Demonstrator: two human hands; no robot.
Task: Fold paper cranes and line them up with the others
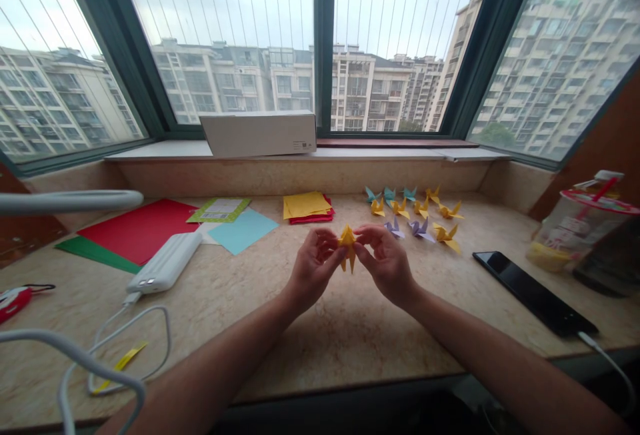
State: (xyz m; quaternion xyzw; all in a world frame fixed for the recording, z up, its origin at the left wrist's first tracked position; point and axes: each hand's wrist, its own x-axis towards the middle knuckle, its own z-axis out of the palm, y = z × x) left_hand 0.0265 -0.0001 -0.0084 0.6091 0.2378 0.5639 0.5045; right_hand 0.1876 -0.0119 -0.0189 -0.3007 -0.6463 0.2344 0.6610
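Note:
Between both hands, above the counter, is a yellow folded paper piece [347,240] with two narrow points hanging down and a wider peak on top. My left hand [316,265] pinches its left side between thumb and fingers. On its other side, the thumb and fingers of my right hand [387,263] close on it as well. Behind my right hand stand several finished paper cranes: blue ones [389,196], yellow ones [447,237] and purple ones [421,229]. Beyond my left hand lies a stack of yellow paper squares [306,205] on top of red paper squares [313,220].
On the left lie red paper [143,228], green paper [97,254], light blue paper [244,231] and a white power bank [166,263] with its cable [167,335]. To the right are a black phone [533,294] and a plastic cup [565,235]. A white box [257,135] stands on the windowsill.

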